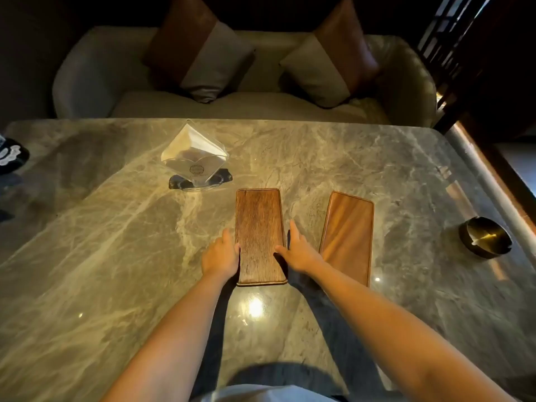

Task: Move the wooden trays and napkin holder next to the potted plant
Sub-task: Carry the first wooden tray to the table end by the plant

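Observation:
Two wooden trays lie lengthwise on the marble table (116, 256). The darker tray (258, 224) is in the middle and the lighter tray (348, 233) is just to its right, slightly angled. My left hand (220, 255) presses against the darker tray's left long edge. My right hand (298, 250) is on its right edge, thumb over the wood, between the two trays. The tray rests flat on the table. A clear napkin holder (197, 158) with white napkins stands behind and to the left. A dark patterned object (11, 155), possibly the plant's pot, is cut off at the left edge.
A dark round ashtray (485, 237) sits near the table's right edge. Beyond the far edge is a pale sofa (261, 105) with two cushions. Bare marble stretches between the napkin holder and the dark object at the left.

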